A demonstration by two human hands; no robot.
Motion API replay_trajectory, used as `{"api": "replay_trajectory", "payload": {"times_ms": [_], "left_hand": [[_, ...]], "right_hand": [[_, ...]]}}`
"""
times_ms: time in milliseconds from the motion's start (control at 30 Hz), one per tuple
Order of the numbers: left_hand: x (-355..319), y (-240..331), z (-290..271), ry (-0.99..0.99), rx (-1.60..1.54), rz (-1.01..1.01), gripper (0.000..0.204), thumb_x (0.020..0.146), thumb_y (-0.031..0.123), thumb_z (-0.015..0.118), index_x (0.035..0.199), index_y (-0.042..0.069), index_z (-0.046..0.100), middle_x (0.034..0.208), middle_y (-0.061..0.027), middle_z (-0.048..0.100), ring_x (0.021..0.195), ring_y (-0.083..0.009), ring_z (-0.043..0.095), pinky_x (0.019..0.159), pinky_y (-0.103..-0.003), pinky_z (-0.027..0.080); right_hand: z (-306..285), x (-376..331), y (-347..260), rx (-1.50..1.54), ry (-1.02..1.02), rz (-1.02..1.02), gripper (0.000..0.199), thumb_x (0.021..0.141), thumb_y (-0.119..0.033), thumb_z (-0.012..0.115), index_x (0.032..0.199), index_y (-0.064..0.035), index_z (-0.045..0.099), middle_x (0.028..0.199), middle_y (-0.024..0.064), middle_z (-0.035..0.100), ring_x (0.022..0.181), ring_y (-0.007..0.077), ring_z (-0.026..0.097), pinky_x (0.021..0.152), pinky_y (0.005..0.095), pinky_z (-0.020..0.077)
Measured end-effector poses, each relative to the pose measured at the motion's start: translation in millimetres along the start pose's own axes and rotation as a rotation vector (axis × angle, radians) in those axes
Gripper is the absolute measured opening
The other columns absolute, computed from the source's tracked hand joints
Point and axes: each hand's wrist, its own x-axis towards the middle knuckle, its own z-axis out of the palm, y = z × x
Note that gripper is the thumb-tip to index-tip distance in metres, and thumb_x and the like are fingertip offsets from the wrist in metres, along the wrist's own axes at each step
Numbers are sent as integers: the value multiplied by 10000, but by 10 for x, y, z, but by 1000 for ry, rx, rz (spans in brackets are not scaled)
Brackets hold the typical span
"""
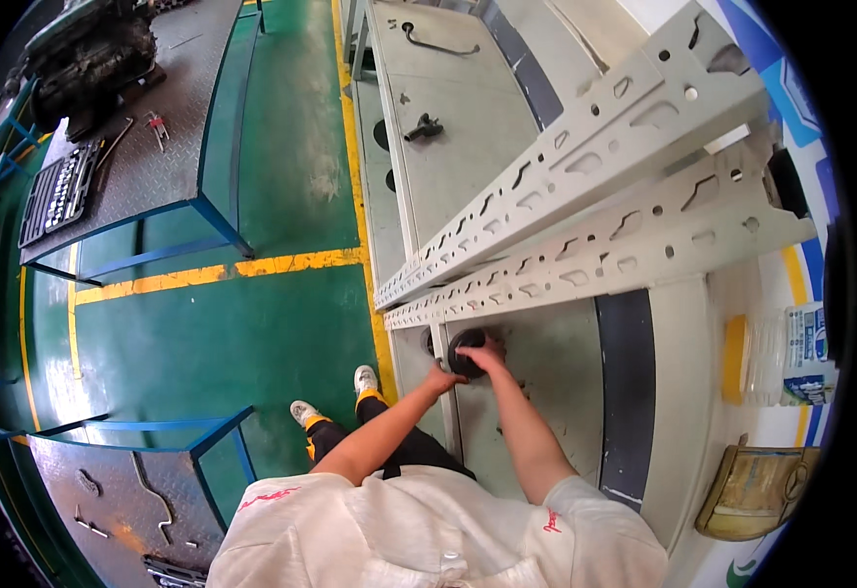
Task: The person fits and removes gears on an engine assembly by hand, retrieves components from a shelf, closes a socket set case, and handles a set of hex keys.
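A black round part (467, 355), like a pulley or disc, is at the front edge of the grey shelf, close to the white uprights. My left hand (442, 376) curls round its near left side. On its right side, my right hand (490, 352) has its fingers wrapped over the rim. Both hands grip the part. I cannot tell whether it rests on the shelf or is slightly lifted. Its underside is hidden. Another dark round thing (428, 341) shows partly, just left of it beyond the shelf's front rail.
Perforated white uprights (585, 167) rise beside my hands. Farther along the shelf (438, 196) lie a black fitting (424, 127) and a bent pipe (438, 41). A plastic jug (777, 355) stands at right. Left, a workbench bears an engine (90, 64) and a socket set (61, 193).
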Motion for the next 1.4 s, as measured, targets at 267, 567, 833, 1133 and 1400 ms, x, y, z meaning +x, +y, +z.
{"api": "replay_trajectory", "payload": {"times_ms": [267, 567, 833, 1133, 1400], "left_hand": [[277, -145, 244, 122, 93, 98, 1048, 439, 441, 885, 1250, -59, 450, 1147, -202, 603, 1041, -283, 604, 886, -360, 485], [-118, 34, 135, 282, -47, -23, 1012, 467, 451, 861, 1251, -46, 455, 1161, -235, 589, 1091, -326, 585, 924, -382, 473], [-631, 58, -45, 499, 2, -27, 851, 507, 424, 839, 1125, -35, 478, 1078, -239, 612, 1025, -358, 602, 860, -403, 481], [-1524, 102, -820, 798, 262, 242, 713, 535, 404, 820, 1054, 45, 489, 1009, -209, 582, 955, -387, 584, 795, -441, 487], [-2428, 391, -2092, 914, 249, 428, 625, 576, 327, 789, 1041, 76, 455, 925, -207, 631, 897, -369, 624, 783, -428, 498]], "right_hand": [[106, -7, 88, 211, -107, -132, 1108, 497, -573, 790, 1392, -93, 348, 1360, 226, 433, 1282, 393, 372, 1064, 421, 318], [162, -238, -24, 196, -133, -64, 1146, 502, -622, 776, 1434, -148, 308, 1391, 344, 299, 1317, 425, 303, 1089, 407, 278], [221, -661, -349, 183, -75, 25, 1015, 511, -554, 807, 1370, -187, 412, 1376, 320, 319, 1258, 433, 377, 1032, 436, 360], [570, -1275, -1087, 1051, -356, -44, 656, 597, -293, 829, 1163, -87, 568, 1057, 148, 617, 925, 247, 615, 786, 383, 514], [758, -2059, -2471, 1268, -936, 0, 480, 714, -442, 718, 1097, -183, 589, 1021, 77, 629, 880, 294, 621, 717, 527, 505]]}}
